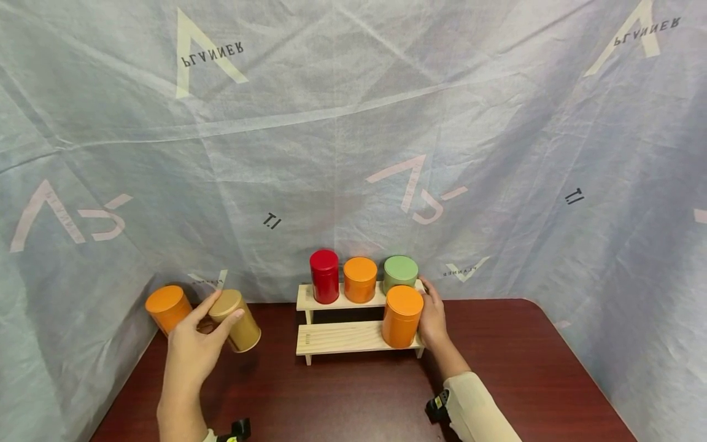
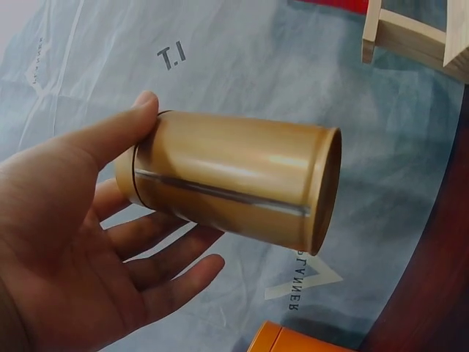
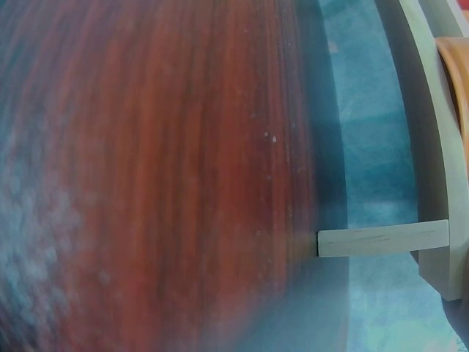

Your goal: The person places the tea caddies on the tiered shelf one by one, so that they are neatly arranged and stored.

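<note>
My left hand [image 1: 190,350] pinches a gold tin canister [image 1: 243,328] by its lidded end, thumb on one side and fingers on the other. The canister is tilted, and a dark seam runs along its side in the left wrist view. My right hand [image 1: 433,316] grips the right end of a two-tier wooden stand [image 1: 337,339], its thumb hidden behind an orange canister [image 1: 401,322] on the lower tier. Along the upper tier stand a red canister [image 1: 324,279], a shorter orange canister [image 1: 360,282] and a green canister [image 1: 400,273].
Another orange canister [image 1: 167,307] is at the table's left edge, beyond my left hand. The dark red wooden table [image 1: 359,399] extends around the stand. A grey printed cloth [image 1: 331,153] hangs behind and along both sides. In the right wrist view a stand leg [image 3: 385,238] shows.
</note>
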Tool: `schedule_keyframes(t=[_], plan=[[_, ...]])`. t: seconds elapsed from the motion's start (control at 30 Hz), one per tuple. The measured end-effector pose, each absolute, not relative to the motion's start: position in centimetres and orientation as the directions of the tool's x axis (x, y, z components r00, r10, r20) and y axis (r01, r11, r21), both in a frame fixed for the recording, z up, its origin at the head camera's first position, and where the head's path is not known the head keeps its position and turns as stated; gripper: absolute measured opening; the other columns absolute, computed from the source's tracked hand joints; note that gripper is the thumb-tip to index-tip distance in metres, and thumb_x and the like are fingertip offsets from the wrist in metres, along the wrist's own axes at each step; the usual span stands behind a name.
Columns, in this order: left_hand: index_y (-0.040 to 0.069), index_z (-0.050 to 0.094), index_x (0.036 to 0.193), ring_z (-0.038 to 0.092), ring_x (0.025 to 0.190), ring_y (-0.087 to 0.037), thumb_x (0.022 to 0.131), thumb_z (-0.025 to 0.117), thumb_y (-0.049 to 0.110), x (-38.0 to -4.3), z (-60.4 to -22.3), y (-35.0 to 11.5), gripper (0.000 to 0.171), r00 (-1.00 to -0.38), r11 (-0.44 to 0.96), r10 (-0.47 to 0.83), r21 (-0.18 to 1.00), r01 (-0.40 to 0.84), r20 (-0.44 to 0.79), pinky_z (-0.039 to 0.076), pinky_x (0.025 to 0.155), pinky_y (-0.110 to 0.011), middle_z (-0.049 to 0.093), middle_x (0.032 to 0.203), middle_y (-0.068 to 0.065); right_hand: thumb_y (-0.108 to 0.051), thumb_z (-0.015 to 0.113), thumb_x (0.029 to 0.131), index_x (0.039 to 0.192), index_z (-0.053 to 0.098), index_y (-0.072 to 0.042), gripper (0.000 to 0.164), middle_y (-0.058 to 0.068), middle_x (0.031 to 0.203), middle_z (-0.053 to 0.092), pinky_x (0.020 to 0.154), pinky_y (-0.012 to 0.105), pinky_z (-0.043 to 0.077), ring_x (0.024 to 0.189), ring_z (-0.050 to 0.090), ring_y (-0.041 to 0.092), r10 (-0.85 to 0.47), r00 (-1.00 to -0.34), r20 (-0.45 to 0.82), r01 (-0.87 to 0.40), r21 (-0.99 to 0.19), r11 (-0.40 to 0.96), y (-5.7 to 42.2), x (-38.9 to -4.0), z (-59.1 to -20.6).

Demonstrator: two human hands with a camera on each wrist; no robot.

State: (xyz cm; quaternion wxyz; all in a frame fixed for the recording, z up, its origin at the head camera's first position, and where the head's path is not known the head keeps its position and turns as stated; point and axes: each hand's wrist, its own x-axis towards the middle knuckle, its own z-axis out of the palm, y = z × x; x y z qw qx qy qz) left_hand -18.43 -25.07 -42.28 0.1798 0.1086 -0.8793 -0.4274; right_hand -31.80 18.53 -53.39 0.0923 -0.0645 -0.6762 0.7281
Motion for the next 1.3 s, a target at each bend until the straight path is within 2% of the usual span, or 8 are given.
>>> schedule_keyframes(t=[0.23, 0.37, 0.53, 0.7, 0.97, 1.1, 1.3], plan=[[0.032, 0.054, 0.155, 0.073, 0.114, -0.033, 0.092, 0.078, 0.057, -18.3, -42.1, -24.6, 0.073, -0.919, 0.624, -0.324, 0.781, -0.028, 0.227, 0.045, 0.076, -0.006, 0.069, 0.139, -0.022, -0.023, 0.036, 0.114, 0.162, 0.043, -0.019, 0.049, 0.013, 0.164, 0.041, 0.089, 0.014, 0.051, 0.115, 0.054, 0.014, 0.24, -0.97, 0.037, -0.047, -0.998, -0.035, 18.4, -31.9, -53.5], [0.03, 0.055, 0.154, 0.075, 0.113, -0.032, 0.091, 0.08, 0.055, -18.4, -42.1, -24.4, 0.073, -0.922, 0.632, -0.303, 0.775, -0.006, 0.24, 0.047, 0.076, -0.006, 0.073, 0.134, -0.019, -0.021, 0.036, 0.114, 0.162, 0.044, -0.017, 0.048, 0.015, 0.163, 0.043, 0.089, 0.014, 0.051, 0.114, 0.055, 0.012, 0.246, -0.968, 0.044, -0.056, -0.998, -0.042, 18.4, -31.9, -53.5], [0.03, 0.055, 0.154, 0.075, 0.113, -0.03, 0.09, 0.081, 0.056, -18.3, -42.0, -24.3, 0.074, -0.933, 0.639, -0.272, 0.769, 0.007, 0.234, 0.051, 0.076, -0.011, 0.069, 0.141, -0.015, -0.02, 0.036, 0.114, 0.161, 0.045, -0.016, 0.048, 0.014, 0.162, 0.045, 0.09, 0.013, 0.05, 0.116, 0.055, 0.013, 0.25, -0.967, 0.044, -0.058, -0.997, -0.05, 18.4, -31.9, -53.4], [0.032, 0.055, 0.154, 0.074, 0.113, -0.032, 0.088, 0.08, 0.059, -18.3, -42.1, -24.3, 0.075, -0.943, 0.648, -0.25, 0.762, 0.006, 0.22, 0.054, 0.076, -0.018, 0.067, 0.144, -0.017, -0.02, 0.036, 0.114, 0.162, 0.044, -0.016, 0.048, 0.014, 0.164, 0.043, 0.091, 0.012, 0.05, 0.121, 0.053, 0.016, 0.249, -0.968, 0.041, -0.054, -0.997, -0.049, 18.4, -32.0, -53.5], [0.03, 0.055, 0.154, 0.074, 0.115, -0.033, 0.088, 0.081, 0.058, -18.5, -42.1, -24.0, 0.076, -0.952, 0.641, -0.219, 0.767, 0.026, 0.215, 0.055, 0.075, -0.019, 0.067, 0.144, -0.018, -0.022, 0.036, 0.115, 0.163, 0.042, -0.017, 0.049, 0.015, 0.163, 0.042, 0.089, 0.013, 0.051, 0.111, 0.057, 0.008, 0.238, -0.971, 0.038, -0.053, -0.997, -0.058, 18.4, -31.9, -53.7], [0.028, 0.055, 0.154, 0.074, 0.116, -0.033, 0.088, 0.08, 0.059, -18.6, -42.0, -23.8, 0.077, -0.955, 0.627, -0.215, 0.779, 0.027, 0.206, 0.054, 0.077, -0.014, 0.067, 0.145, -0.016, -0.021, 0.036, 0.115, 0.163, 0.042, -0.016, 0.049, 0.016, 0.163, 0.043, 0.089, 0.014, 0.051, 0.109, 0.057, 0.006, 0.236, -0.971, 0.039, -0.057, -0.996, -0.069, 18.4, -31.9, -53.6], [0.024, 0.059, 0.152, 0.077, 0.111, -0.032, 0.087, 0.083, 0.056, -18.8, -42.0, -23.4, 0.076, -0.954, 0.621, -0.201, 0.782, 0.051, 0.221, 0.056, 0.076, -0.014, 0.07, 0.14, -0.017, -0.021, 0.036, 0.115, 0.163, 0.042, -0.017, 0.049, 0.015, 0.162, 0.043, 0.089, 0.013, 0.051, 0.107, 0.058, 0.004, 0.237, -0.971, 0.041, -0.058, -0.996, -0.066, 18.5, -31.9, -53.5]])
